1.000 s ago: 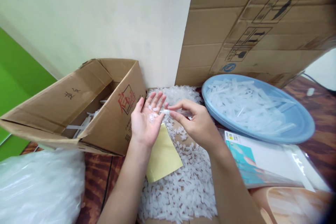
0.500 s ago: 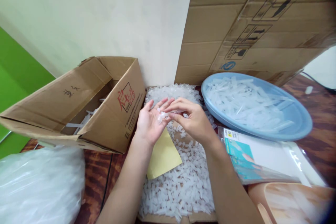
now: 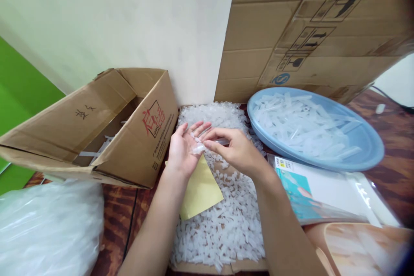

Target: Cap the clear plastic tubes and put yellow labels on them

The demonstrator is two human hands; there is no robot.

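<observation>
Palm up, my left hand has its fingers spread, with a few small clear plastic pieces lying on the palm and fingers. My right hand pinches a clear plastic piece between thumb and fingers, just over the left palm. Under both hands is a layer of small white plastic bits on cardboard. A yellow paper sheet lies on these bits below my left hand. Behind the hands is a heap of rounder clear pieces.
An open cardboard box stands left, above a bulging plastic bag. At right are a blue basin of translucent strips, packaged white sheets and a peach-coloured tray. A large carton stands behind.
My right hand has drawn back slightly from the left fingers, and the pieces on my left palm show more. The view has shifted a little.
</observation>
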